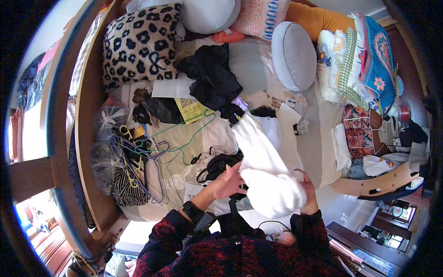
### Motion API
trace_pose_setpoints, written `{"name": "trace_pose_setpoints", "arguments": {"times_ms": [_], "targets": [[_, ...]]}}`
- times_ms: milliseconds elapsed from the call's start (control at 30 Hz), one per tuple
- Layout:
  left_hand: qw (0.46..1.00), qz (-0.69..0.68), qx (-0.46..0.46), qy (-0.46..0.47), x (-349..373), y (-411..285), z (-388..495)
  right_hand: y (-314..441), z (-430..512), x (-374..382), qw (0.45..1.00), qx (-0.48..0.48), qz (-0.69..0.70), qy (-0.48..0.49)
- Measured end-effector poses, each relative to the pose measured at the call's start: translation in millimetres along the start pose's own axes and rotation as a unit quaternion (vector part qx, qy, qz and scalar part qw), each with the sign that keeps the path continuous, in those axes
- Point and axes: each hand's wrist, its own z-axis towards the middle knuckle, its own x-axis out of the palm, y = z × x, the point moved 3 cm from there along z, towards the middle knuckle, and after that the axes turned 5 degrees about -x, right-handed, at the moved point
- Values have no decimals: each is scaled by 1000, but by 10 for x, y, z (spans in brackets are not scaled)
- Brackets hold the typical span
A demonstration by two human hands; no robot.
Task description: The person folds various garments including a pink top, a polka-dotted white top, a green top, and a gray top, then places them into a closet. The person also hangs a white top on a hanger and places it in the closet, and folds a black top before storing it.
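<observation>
A white cloth garment (pixel 268 176), blurred and bunched at its lower end, hangs in front of me above the bed. Its long narrow part stretches up and to the left. My right hand (pixel 309 195) grips the bunched end from the right, its fingers partly hidden by the fabric. At the cloth's left edge, my left hand (pixel 226 183) has its fingers apart; whether it touches the fabric is hard to tell. Just beyond the left hand lies a black bra-like garment (pixel 221 166). A crumpled black garment (pixel 216 76) is spread farther up the bed.
Tangled plastic hangers (pixel 159 152) lie at the left, near a zebra-striped cloth (pixel 129 188) and clear plastic bags (pixel 104 166). A leopard-print pillow (pixel 142 45) and a round grey cushion (pixel 294 55) sit at the back. Folded blankets (pixel 375 65) are stacked right. A wooden rail (pixel 91 138) borders the left.
</observation>
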Motion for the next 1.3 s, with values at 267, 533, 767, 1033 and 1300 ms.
{"name": "trace_pose_setpoints", "arguments": {"times_ms": [267,533,767,1033,1300], "targets": [[972,-51,230,10,479,-571,-399,210,-87,200,987,-124,-48,93],[937,203,272,-77,1046,-857,-786,528,-243,584,982,-166,43,77],[839,344,400,-131,2227,-1358,-1211,798,-268,642,967,-205,-132,74],[519,604,546,-260,3715,-1639,-1811,1251,-283,724,935,-288,-180,-98],[405,667,582,-231,4514,-1859,-2225,1817,-551,964,931,-352,-94,-33]]}}
